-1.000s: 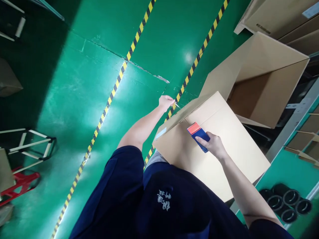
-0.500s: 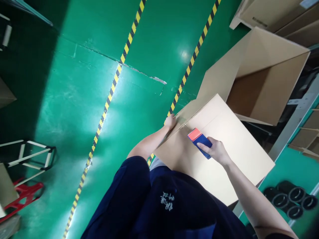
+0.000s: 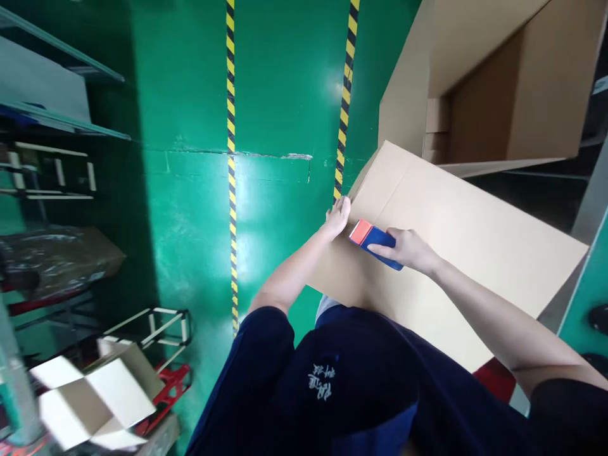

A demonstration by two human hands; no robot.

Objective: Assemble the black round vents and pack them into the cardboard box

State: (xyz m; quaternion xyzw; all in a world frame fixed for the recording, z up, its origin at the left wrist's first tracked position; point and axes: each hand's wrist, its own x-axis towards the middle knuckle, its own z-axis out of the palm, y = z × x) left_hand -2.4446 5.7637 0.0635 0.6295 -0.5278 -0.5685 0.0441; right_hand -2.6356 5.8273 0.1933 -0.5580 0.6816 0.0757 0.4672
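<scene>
My right hand [image 3: 409, 248] is closed round a blue hand tape dispenser [image 3: 382, 244] with an orange-red front end. The dispenser's front is over a large brown cardboard box [image 3: 456, 234], close to its left edge. My left hand [image 3: 338, 216] is at that same edge, its fingers bent over the cardboard and partly hidden. The box is tilted in front of my body, its broad plain face turned up towards me. A folded seam runs across this face near the far left corner.
Beyond the box stands a larger open carton [image 3: 484, 95]. Yellow-and-black tape lines [image 3: 231, 190] run along the green floor. To the left are an open small carton [image 3: 102, 399], a red stool [image 3: 173, 386], a pipe frame [image 3: 166, 329] and shelving [image 3: 61, 120].
My view has turned and shifted, bringing more of the left side into sight. The box lies at a different angle, and the dispenser's front end is closer to my left hand.
</scene>
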